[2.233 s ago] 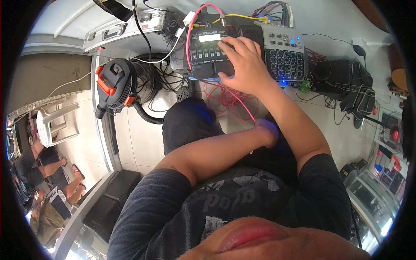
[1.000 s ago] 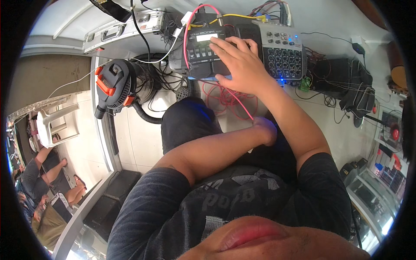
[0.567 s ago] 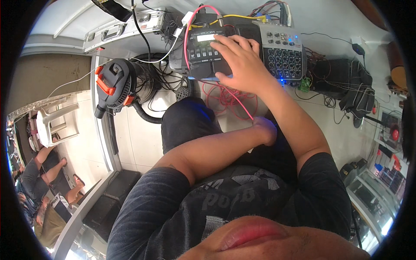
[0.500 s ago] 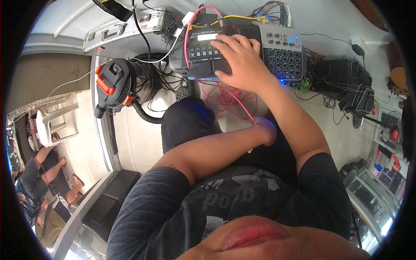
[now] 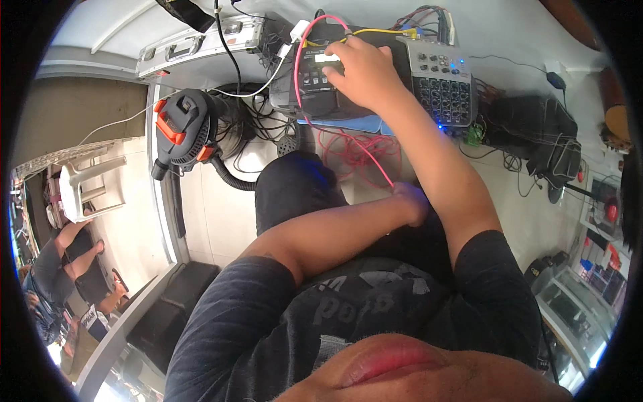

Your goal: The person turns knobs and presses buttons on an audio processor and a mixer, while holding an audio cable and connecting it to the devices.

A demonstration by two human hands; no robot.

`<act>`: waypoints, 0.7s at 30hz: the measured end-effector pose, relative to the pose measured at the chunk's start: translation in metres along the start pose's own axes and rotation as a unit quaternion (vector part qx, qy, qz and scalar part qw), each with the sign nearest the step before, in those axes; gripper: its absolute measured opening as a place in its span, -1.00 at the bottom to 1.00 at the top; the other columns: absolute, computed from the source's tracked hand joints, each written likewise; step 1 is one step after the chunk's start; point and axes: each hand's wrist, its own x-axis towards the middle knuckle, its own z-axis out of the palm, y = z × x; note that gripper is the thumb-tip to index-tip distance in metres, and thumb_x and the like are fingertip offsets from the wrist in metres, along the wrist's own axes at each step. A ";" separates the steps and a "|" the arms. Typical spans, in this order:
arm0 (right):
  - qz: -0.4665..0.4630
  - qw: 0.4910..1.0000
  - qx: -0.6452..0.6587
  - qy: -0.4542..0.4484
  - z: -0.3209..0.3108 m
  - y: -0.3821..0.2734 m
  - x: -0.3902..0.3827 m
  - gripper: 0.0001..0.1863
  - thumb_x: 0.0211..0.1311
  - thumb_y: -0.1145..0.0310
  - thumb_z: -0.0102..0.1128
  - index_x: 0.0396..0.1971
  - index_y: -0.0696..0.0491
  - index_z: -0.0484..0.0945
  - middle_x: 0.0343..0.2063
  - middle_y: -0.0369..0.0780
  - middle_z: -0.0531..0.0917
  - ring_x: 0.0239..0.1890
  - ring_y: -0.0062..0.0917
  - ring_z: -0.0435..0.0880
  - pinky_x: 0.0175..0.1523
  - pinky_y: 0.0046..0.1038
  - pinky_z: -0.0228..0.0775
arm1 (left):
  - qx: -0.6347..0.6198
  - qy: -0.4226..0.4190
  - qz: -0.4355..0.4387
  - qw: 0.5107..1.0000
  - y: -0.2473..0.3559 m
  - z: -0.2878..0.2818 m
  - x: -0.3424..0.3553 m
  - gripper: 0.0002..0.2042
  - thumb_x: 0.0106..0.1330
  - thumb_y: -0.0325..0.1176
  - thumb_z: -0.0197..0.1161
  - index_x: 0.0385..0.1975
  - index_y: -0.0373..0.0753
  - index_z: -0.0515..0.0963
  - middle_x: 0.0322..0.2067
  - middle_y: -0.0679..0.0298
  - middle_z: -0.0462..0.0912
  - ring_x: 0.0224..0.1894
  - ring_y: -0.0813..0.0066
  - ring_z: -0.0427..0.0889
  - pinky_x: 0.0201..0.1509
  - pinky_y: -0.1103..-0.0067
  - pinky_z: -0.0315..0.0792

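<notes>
Here, pale tiled floor [image 5: 214, 214] — right hand [image 5: 362, 74] open on black device [image 5: 315, 80]; left hand [image 5: 412, 201] grips red wire [image 5: 375, 161].

The pale floor [image 5: 221, 214] carries a black-orange vacuum [image 5: 184, 127], tangled red cable [image 5: 358, 151] and, seemingly, the black device [image 5: 328, 80].

You have one view only, from the left camera on your head. It looks steeply down your chest and lap toward the floor, so your forearms rise from the lower edge. Near the top, at arm's length, sits the black audio unit [image 5: 321, 80] under your right hand [image 5: 365, 70]. The fisheye bends straight edges toward a dark round rim.
</notes>
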 end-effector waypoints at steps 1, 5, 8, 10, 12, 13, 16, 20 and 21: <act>0.010 1.000 0.016 -0.007 0.003 -0.001 0.004 -0.65 0.32 0.06 0.50 0.03 -0.16 0.79 0.00 -0.29 0.74 0.14 -0.23 0.75 0.21 0.02 0.36 | -0.002 0.001 -0.002 1.000 -0.001 0.001 0.000 -0.55 0.44 -0.11 0.40 0.33 0.07 0.75 0.35 0.33 0.76 0.36 0.18 0.75 0.22 -0.01 0.61; 0.005 1.000 0.008 0.000 0.012 0.002 0.006 -0.74 0.31 0.10 0.50 -0.07 -0.16 0.82 -0.02 -0.31 0.74 0.14 -0.24 0.74 0.21 0.01 0.38 | -0.035 0.047 0.016 0.998 -0.001 -0.008 -0.012 -0.45 0.46 -0.16 0.38 0.47 0.12 0.61 0.48 0.30 0.62 0.49 0.16 0.60 0.26 0.00 0.60; -0.008 0.999 0.023 0.037 0.014 0.004 0.004 -0.77 0.30 0.12 0.52 -0.12 -0.15 0.83 -0.02 -0.33 0.74 0.15 -0.24 0.72 0.20 0.01 0.40 | -0.032 0.022 0.029 0.999 0.001 -0.023 -0.027 -0.45 0.52 -0.21 0.28 0.52 0.12 0.55 0.55 0.25 0.54 0.57 0.12 0.50 0.31 0.03 0.60; -0.012 0.999 0.024 0.045 0.012 0.000 0.005 -0.80 0.34 0.15 0.52 -0.16 -0.09 0.80 -0.05 -0.31 0.74 0.11 -0.26 0.73 0.19 -0.05 0.43 | -0.029 0.014 0.030 0.999 0.000 -0.025 -0.030 -0.45 0.53 -0.21 0.26 0.53 0.13 0.54 0.55 0.25 0.53 0.57 0.11 0.50 0.31 0.01 0.59; -0.010 0.998 0.025 0.057 0.014 0.000 0.005 -0.78 0.33 0.15 0.53 -0.16 -0.07 0.80 -0.04 -0.30 0.75 0.12 -0.26 0.73 0.19 -0.06 0.44 | -0.052 0.027 0.023 0.998 0.001 -0.024 -0.031 -0.40 0.55 -0.18 0.24 0.60 0.16 0.46 0.61 0.28 0.45 0.61 0.10 0.43 0.31 -0.06 0.56; -0.008 0.997 0.028 0.070 0.014 0.001 0.004 -0.76 0.31 0.14 0.55 -0.17 -0.05 0.79 -0.03 -0.29 0.75 0.12 -0.26 0.73 0.19 -0.06 0.45 | -0.052 0.027 0.024 0.998 0.001 -0.024 -0.031 -0.40 0.55 -0.18 0.24 0.60 0.16 0.46 0.61 0.28 0.45 0.61 0.10 0.43 0.31 -0.06 0.56; 0.007 0.995 0.035 0.097 0.015 -0.001 0.005 -0.75 0.27 0.15 0.58 -0.20 -0.03 0.79 0.00 -0.28 0.74 0.13 -0.24 0.73 0.20 -0.07 0.47 | -0.046 0.028 0.022 0.998 0.002 -0.024 -0.032 -0.37 0.57 -0.15 0.23 0.65 0.20 0.38 0.65 0.30 0.38 0.66 0.11 0.36 0.32 -0.12 0.53; -0.002 0.996 0.034 0.081 0.014 -0.001 0.003 -0.76 0.25 0.17 0.59 -0.23 -0.03 0.78 0.03 -0.28 0.74 0.15 -0.24 0.71 0.23 -0.06 0.47 | -0.052 0.041 0.037 0.997 0.001 -0.024 -0.033 -0.35 0.58 -0.14 0.23 0.67 0.21 0.35 0.67 0.31 0.36 0.67 0.11 0.33 0.34 -0.11 0.51; -0.005 0.996 0.039 0.082 0.013 -0.002 0.001 -0.77 0.25 0.18 0.59 -0.24 -0.03 0.78 0.04 -0.28 0.73 0.16 -0.24 0.71 0.24 -0.05 0.47 | -0.052 0.045 0.040 0.997 0.001 -0.025 -0.035 -0.36 0.58 -0.14 0.24 0.67 0.21 0.36 0.66 0.31 0.36 0.67 0.11 0.34 0.34 -0.10 0.51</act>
